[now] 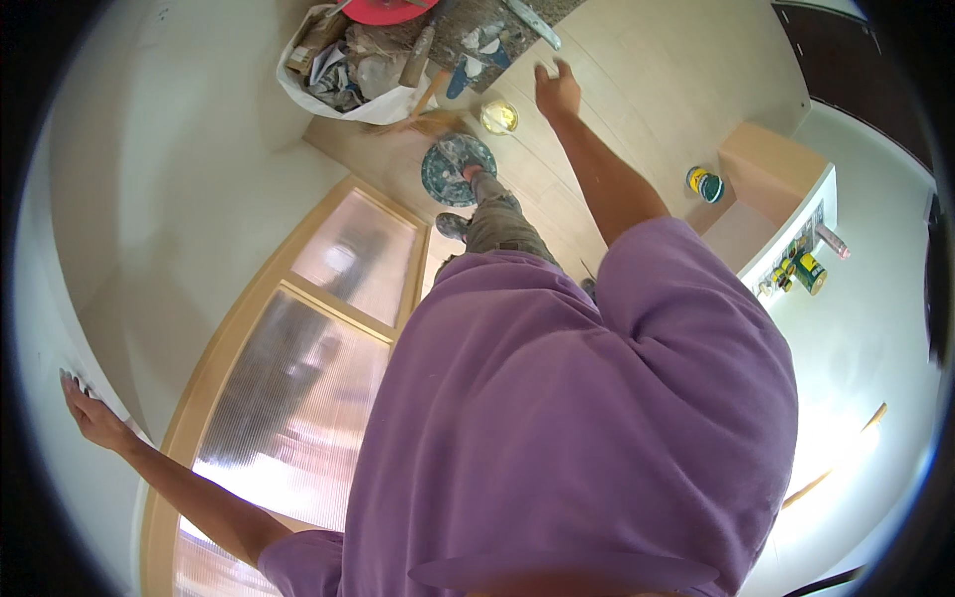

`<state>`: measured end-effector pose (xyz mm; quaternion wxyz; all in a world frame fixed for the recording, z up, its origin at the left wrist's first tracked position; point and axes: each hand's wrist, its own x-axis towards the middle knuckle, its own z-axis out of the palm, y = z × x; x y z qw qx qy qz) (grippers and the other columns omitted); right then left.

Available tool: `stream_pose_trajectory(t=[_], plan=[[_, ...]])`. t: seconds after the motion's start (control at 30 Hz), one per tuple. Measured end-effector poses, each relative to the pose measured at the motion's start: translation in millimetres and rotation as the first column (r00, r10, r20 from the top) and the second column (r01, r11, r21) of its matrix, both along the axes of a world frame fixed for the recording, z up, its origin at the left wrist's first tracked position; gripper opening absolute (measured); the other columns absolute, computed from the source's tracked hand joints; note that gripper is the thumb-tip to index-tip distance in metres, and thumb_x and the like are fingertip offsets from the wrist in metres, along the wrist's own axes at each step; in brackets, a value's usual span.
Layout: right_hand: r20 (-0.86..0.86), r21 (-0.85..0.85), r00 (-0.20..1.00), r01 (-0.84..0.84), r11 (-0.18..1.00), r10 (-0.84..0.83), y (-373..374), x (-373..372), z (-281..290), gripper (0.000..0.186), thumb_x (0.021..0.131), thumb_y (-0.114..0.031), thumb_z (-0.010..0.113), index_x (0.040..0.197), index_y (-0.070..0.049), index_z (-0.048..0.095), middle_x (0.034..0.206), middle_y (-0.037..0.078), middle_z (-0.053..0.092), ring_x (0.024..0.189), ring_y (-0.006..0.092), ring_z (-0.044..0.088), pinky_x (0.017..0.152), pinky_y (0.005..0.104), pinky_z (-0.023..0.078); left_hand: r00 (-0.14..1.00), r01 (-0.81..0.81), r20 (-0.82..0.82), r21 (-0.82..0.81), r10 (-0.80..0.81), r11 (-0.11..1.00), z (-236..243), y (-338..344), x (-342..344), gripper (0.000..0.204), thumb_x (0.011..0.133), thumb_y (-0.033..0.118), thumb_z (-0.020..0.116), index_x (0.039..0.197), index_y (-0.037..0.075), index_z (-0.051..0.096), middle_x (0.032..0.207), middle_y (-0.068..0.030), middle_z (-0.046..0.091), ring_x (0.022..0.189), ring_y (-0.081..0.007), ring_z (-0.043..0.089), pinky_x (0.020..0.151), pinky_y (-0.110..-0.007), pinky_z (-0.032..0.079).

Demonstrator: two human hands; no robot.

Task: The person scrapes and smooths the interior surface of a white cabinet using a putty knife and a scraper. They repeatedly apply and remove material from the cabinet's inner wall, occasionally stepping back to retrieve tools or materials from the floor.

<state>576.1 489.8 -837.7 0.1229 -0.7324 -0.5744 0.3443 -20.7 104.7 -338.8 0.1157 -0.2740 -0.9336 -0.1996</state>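
Note:
My left arm stretches out to the pale wall (149,289) at the far left. There my left hand (95,418) rests with its fingers extended; a small dark spot shows beside the fingertips, too small to name. My right hand (559,95) reaches forward over the floor, two fingertips apart and nothing visible between them. Just beyond it is a long pale-handled tool (534,24), with a gap between the two. Past that hand, to its left, sits a small tub of yellowish contents (499,116).
A white sack (343,111) of scraps stands at the far left, next to a wooden-handled tool (418,57) and a red round thing (383,8). One foot is over a stained round bucket lid (443,179). A ribbed-glass door (288,398) is left, an open box (771,164) right.

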Motion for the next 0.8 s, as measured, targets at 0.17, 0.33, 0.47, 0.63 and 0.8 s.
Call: stream_pose_trajectory(t=[0.17, 0.33, 0.47, 0.63, 0.8], plan=[[0.130, -0.413, 0.964, -0.159, 0.897, 0.230, -102, 113, -79, 0.057, 0.090, -0.027, 0.058, 0.144, -0.007, 0.053, 0.128, 0.027, 0.066, 0.120, 0.0414, 0.064, 0.105, 0.0475, 0.050, 0.998, -0.002, -0.061, -0.070, -0.003, 0.998, 0, 9, -8, 0.050, 0.108, 0.035, 0.047, 0.142, 0.001, 0.059, 0.144, -0.0125, 0.061, 0.132, -0.0250, 0.058, 0.113, -0.037, 0.044], [0.275, -0.536, 0.873, -0.208, 0.818, 0.402, -189, 152, -75, 0.041, 0.092, -0.044, 0.068, 0.096, -0.004, 0.077, 0.105, 0.021, 0.074, 0.100, 0.0360, 0.071, 0.087, 0.0490, 0.057, 0.990, 0.126, -0.052, -0.085, -0.130, 0.988, -3, -24, -61, 0.053, 0.109, 0.037, 0.046, 0.146, 0.001, 0.055, 0.148, -0.0157, 0.057, 0.135, -0.0296, 0.055, 0.116, -0.039, 0.040], [0.081, -0.514, 0.923, -0.285, 0.809, 0.376, -181, 127, -16, 0.076, 0.082, -0.024, 0.072, 0.154, -0.024, 0.045, 0.143, 0.027, 0.055, 0.128, 0.0442, 0.057, 0.105, 0.0528, 0.049, 1.000, -0.008, 0.007, 0.044, 0.008, 0.999, -2, -34, -35, 0.050, 0.108, 0.037, 0.048, 0.139, 0.000, 0.062, 0.147, -0.0171, 0.058, 0.131, -0.0314, 0.058, 0.113, -0.038, 0.044], [-0.239, -0.377, 0.963, 0.029, 0.926, -0.127, -138, 120, 7, 0.088, 0.095, -0.061, 0.062, 0.162, -0.015, 0.027, 0.156, 0.031, 0.038, 0.140, 0.0478, 0.043, 0.113, 0.0557, 0.041, 0.991, 0.086, -0.086, -0.147, -0.099, 0.985, 5, 24, 2, 0.057, 0.107, 0.043, 0.046, 0.142, 0.000, 0.058, 0.147, -0.0194, 0.057, 0.133, -0.0337, 0.055, 0.113, -0.040, 0.042], [-0.733, -0.671, 0.046, -0.210, 0.711, -0.679, -116, 130, 81, 0.089, 0.102, -0.074, 0.022, 0.161, -0.008, 0.026, 0.144, 0.025, 0.054, 0.129, 0.0422, 0.056, 0.107, 0.0520, 0.046, 0.990, 0.051, -0.121, -0.202, -0.077, 0.978, 3, 30, 14, 0.062, 0.107, 0.045, 0.047, 0.148, 0.000, 0.051, 0.147, -0.0229, 0.055, 0.134, -0.0365, 0.053, 0.113, -0.041, 0.042]])
